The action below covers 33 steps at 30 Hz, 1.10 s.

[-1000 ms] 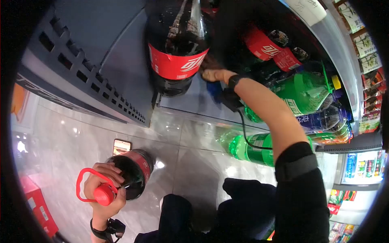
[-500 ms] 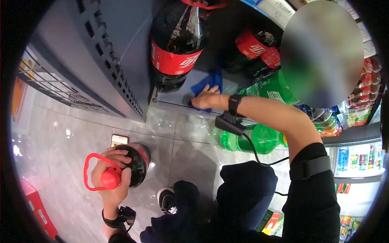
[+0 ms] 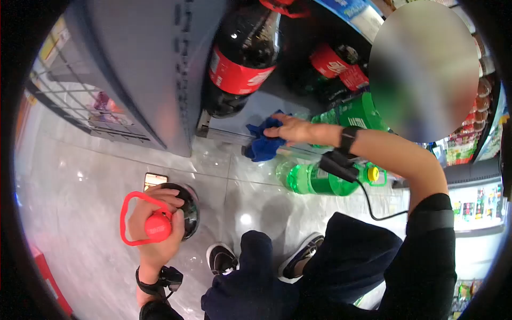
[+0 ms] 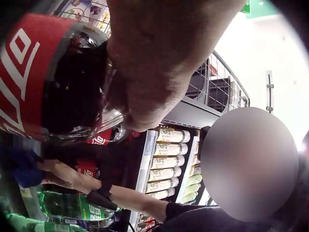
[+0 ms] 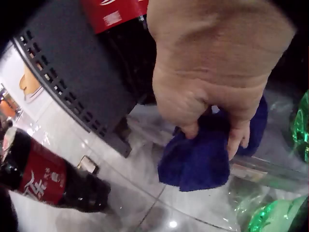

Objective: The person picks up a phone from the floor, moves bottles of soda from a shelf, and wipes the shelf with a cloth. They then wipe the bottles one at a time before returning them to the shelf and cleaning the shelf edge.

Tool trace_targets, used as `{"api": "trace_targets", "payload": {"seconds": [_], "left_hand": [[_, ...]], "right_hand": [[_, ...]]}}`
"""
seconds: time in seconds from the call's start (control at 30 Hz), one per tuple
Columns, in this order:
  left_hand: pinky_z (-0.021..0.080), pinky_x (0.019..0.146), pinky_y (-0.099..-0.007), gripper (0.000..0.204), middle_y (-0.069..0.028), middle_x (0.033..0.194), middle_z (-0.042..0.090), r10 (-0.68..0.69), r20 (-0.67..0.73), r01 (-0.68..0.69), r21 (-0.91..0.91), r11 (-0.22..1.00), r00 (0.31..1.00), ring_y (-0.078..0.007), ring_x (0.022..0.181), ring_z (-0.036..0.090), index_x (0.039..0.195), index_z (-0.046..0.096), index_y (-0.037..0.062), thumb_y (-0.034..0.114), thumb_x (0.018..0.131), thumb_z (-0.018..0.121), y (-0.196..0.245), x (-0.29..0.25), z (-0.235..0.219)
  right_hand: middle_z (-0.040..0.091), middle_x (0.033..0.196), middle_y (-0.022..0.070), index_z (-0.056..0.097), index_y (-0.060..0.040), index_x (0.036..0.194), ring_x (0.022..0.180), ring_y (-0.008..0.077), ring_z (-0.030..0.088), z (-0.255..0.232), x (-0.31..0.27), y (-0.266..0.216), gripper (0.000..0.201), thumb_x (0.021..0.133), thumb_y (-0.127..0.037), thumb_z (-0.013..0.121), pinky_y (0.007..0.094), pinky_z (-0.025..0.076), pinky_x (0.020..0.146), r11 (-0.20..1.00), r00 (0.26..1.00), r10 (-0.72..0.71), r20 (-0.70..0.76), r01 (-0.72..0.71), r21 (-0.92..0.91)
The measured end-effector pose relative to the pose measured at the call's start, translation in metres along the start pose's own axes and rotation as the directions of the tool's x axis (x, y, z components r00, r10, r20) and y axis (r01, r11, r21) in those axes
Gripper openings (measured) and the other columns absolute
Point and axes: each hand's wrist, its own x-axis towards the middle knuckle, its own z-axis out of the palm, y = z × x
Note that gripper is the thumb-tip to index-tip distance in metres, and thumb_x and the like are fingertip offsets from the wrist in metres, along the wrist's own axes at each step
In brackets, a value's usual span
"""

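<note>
In the head view my left hand point(image 3: 141, 216) grips a large cola bottle point(image 3: 190, 216) around its neck, just under the red cap point(image 3: 158, 226) with its loop handle. The red label point(image 4: 34, 72) of that bottle fills the upper left of the left wrist view. My right hand point(image 3: 298, 130) holds a bunched blue cloth point(image 3: 261, 144) at the front edge of the low shelf point(image 3: 234, 128). Thumb and fingers pinch the cloth point(image 5: 198, 162) in the right wrist view, and part of it hangs over the edge. Another big cola bottle point(image 3: 242, 69) stands on the shelf left of this hand.
Green soda bottles point(image 3: 352, 114) and more cola bottles point(image 3: 330, 64) sit deeper on the shelf. A green bottle with a yellow cap point(image 3: 341, 180) is on the floor before it. A phone point(image 3: 156, 180) lies beyond the held bottle. The grey side panel point(image 3: 154, 80) borders the shelf.
My right hand has come from beside the shelf cola bottle out to the shelf's front edge, bringing the blue cloth along. The left hand keeps its grip on the cola bottle.
</note>
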Motion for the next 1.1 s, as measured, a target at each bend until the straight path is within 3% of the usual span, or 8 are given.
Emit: {"api": "trace_targets", "payload": {"seconds": [0.17,0.3,0.4,0.67,0.8,0.9,1.0,1.1], "left_hand": [[0.04,0.088,-0.0448,0.011,-0.0095,0.076,0.06,-0.003,0.03,0.002,0.025,1.0,1.0,-0.027,0.084,0.057,0.072,0.049,0.0022,-0.003,0.065,0.055,0.0,0.002,0.0],[0.039,0.088,-0.0443,0.009,-0.0107,0.076,0.059,-0.03,0.027,0.03,0.017,0.999,0.999,-0.0265,0.084,0.057,0.07,0.049,0.001,-0.004,0.064,0.053,0.001,0.003,0.001],[0.04,0.087,-0.0436,0.01,-0.0109,0.075,0.059,-0.015,0.016,0.015,-0.002,1.0,1.0,-0.0261,0.083,0.056,0.071,0.05,0.0004,-0.006,0.064,0.053,0.001,0.002,0.003],[0.041,0.084,-0.0386,0.013,-0.0097,0.077,0.058,-0.079,0.01,0.08,-0.099,0.992,0.997,-0.0244,0.085,0.055,0.076,0.048,0.0014,-0.008,0.069,0.053,0.005,-0.001,-0.002],[0.041,0.085,-0.0413,0.006,-0.01,0.075,0.056,-0.014,-0.04,0.011,-0.063,0.998,0.999,-0.0225,0.083,0.055,0.076,0.048,0.0006,-0.005,0.075,0.05,0.003,-0.008,-0.006],[0.041,0.086,-0.0433,0.003,-0.0101,0.075,0.055,0.061,-0.107,-0.052,0.09,0.995,0.992,-0.0218,0.08,0.054,0.076,0.048,0.0001,-0.002,0.079,0.049,0.004,-0.019,-0.02],[0.042,0.085,-0.0459,0.003,-0.0115,0.075,0.053,0.011,-0.319,0.024,0.104,0.994,0.948,-0.0231,0.076,0.054,0.078,0.047,-0.0017,-0.001,0.08,0.049,0.002,-0.032,-0.04],[0.042,0.085,-0.0461,0.009,-0.0119,0.073,0.05,0.021,-0.409,0.081,0.229,0.97,0.912,-0.0228,0.075,0.052,0.079,0.046,-0.0028,0.005,0.083,0.047,0.016,-0.039,-0.071]], "right_hand": [[0.054,0.109,0.0102,0.037,-0.0031,0.126,0.102,0.0169,0.052,-0.043,-0.137,0.024,0.043,0.087,-0.014,0.052,0.0285,0.045,0.085,0.957,0.975,-0.164,0.148,0.121,0.265],[0.057,0.098,0.0153,0.045,0.0055,0.113,0.095,0.0225,0.056,-0.044,-0.272,0.006,0.034,0.085,-0.013,0.053,0.0333,0.047,0.086,0.725,0.877,0.445,0.181,-0.472,0.502],[0.055,0.1,0.0211,0.045,0.0085,0.109,0.097,0.028,0.056,-0.052,-0.315,-0.025,0.036,0.086,-0.018,0.053,0.0368,0.047,0.087,0.481,0.829,0.457,0.323,-0.536,0.694],[0.057,0.095,0.0166,0.045,0.0072,0.109,0.089,0.0225,0.059,-0.013,-0.169,-0.065,0.03,0.083,-0.007,0.048,0.0315,0.049,0.081,0.959,0.891,0.067,0.449,-0.181,0.216],[0.055,0.099,0.0217,0.055,-0.0003,0.099,0.087,0.0341,0.056,0.027,-0.051,-0.013,0.025,0.078,-0.013,0.051,0.0377,0.045,0.078,0.802,0.848,-0.505,-0.158,0.394,-0.448],[0.051,0.104,0.0259,0.053,0.0005,0.103,0.096,0.0388,0.05,0.065,0.011,0.007,0.029,0.08,-0.015,0.048,0.042,0.041,0.086,0.891,0.781,-0.394,-0.485,0.195,-0.41],[0.038,0.117,0.0365,0.048,0.0047,0.11,0.112,0.0511,0.033,0.079,0.036,0.012,0.04,0.078,-0.018,0.044,0.0494,0.027,0.097,0.932,0.933,-0.196,-0.302,0.082,-0.352],[0.032,0.127,0.0308,0.04,0.0041,0.122,0.121,0.0502,0.022,0.082,0.048,0.011,0.05,0.077,-0.018,0.043,0.0485,0.016,0.103,0.938,0.857,-0.3,-0.42,0.184,-0.294]]}}
